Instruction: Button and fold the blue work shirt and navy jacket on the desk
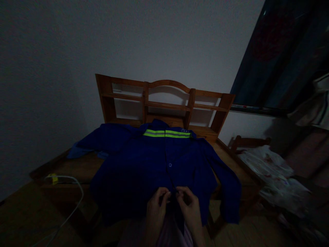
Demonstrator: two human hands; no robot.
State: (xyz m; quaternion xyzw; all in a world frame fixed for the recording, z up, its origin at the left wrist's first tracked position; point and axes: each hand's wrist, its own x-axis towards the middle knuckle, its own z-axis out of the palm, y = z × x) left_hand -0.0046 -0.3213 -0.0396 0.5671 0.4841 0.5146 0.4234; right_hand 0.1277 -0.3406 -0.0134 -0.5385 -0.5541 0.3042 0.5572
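A dark blue work jacket lies spread front side up over a wooden desk, its collar toward the back and its lower part hanging over the front edge. A yellow-green reflective strip crosses its chest, and one round button shows on the front opening. Close to the lower front opening, my left hand pinches the jacket's edge with thumb and fingers. Just beside it, my right hand pinches the other edge. Dim light hides whether a button is between my fingertips.
The wooden desk has a shelf unit at its back against the wall. A white cable with a yellow tag hangs at the left. On the right, plastic bags lie by a wooden chair. Light blue cloth shows under the left sleeve.
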